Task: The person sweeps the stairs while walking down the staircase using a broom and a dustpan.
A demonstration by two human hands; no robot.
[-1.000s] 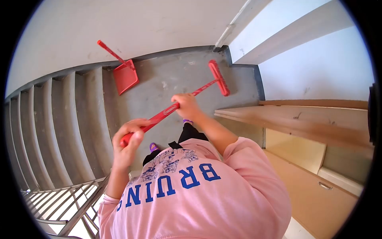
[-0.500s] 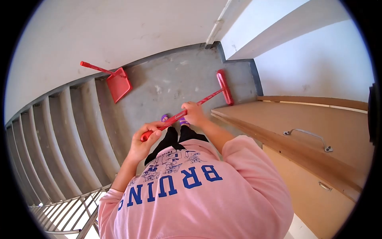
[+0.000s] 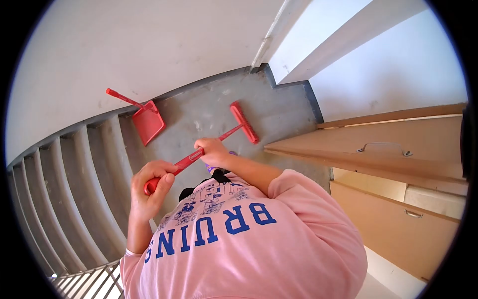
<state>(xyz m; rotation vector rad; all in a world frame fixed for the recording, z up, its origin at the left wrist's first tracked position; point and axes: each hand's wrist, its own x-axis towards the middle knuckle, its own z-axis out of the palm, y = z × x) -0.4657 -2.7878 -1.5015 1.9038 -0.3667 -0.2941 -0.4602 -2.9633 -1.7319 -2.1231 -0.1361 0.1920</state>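
Note:
A red broom slants across in front of me, its bristled head down on the grey landing. Around the top end of the handle my left hand is closed, thumb laid along it. Farther down the same handle my right hand grips it in a fist. A red dustpan stands on the landing to the left, beside the stairs, its handle pointing up toward the wall. No hand touches the dustpan. My feet in purple footwear are mostly hidden below my right arm.
Grey steps border the landing on the left, with a metal railing at lower left. A white wall runs along the far side. To the right stands a wooden door with a metal handle.
Both hands have drawn the broom to the left, and its head has moved left across the floor toward the dustpan. The dustpan stays in place on the landing.

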